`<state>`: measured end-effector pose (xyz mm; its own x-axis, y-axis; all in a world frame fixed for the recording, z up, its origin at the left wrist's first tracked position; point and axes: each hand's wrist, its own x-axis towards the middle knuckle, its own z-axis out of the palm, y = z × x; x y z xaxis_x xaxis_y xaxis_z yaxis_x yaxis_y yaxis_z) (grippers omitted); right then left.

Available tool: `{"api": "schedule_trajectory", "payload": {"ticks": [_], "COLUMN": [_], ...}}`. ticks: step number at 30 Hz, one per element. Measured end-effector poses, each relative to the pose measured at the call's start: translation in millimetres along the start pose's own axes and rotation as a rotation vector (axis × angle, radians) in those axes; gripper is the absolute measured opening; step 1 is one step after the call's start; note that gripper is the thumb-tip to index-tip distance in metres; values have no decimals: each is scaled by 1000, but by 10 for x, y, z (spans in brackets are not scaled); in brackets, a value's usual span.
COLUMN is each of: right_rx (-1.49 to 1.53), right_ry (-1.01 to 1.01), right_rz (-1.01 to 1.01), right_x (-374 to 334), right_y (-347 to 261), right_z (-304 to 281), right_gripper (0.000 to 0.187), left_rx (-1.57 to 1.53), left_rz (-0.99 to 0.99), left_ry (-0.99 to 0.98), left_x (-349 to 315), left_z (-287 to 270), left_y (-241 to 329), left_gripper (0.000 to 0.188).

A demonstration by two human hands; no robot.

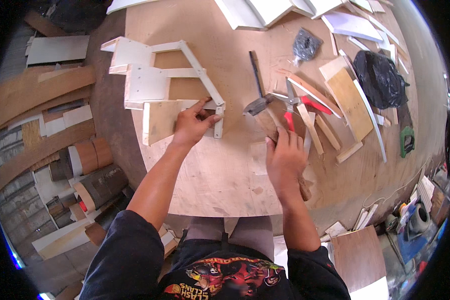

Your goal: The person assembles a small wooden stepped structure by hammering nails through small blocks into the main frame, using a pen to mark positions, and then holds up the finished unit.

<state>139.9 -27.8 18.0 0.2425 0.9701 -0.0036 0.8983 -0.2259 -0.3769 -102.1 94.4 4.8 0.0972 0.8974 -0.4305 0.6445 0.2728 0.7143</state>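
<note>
My left hand (191,124) is closed at the near corner of a small stepped wooden frame (147,82), its thumb and fingers against the slim strips there. The frame has white step panels on its left side and pale strips joined on its right; part of the near corner is hidden by my fingers. To the right, my right hand (287,156) is wrapped round the wooden handle of a hammer (259,106). The hammer's dark head points away from me and toward the frame, low over the tabletop. Red-handled pliers (291,100) lie just beyond my right hand.
Wood strips and a curved panel (352,102) lie at the right of the wooden table (210,185). Near them are a black plastic bag (380,79), a bag of dark small pieces (305,45) and a green-handled tool (407,142). White stepped panels (265,12) stand at the far edge. Offcuts crowd the left floor.
</note>
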Motion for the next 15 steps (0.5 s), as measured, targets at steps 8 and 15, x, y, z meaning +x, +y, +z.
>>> {"api": "schedule_trajectory", "payload": {"ticks": [8,15], "right_rx": [691,512], "right_ry": [-304,42], "right_rz": [219,-199], "right_x": [-100,-151], "right_y": [-195,-624], "right_z": [-230,-54], "right_gripper": [34,54], "left_rx": [36,30], "left_rz": [79,110], "left_ry": [-22,-28], "left_x": [18,-3], "left_z": [7,-35], "left_y": [-83,-40], "left_gripper": [65,65]}}
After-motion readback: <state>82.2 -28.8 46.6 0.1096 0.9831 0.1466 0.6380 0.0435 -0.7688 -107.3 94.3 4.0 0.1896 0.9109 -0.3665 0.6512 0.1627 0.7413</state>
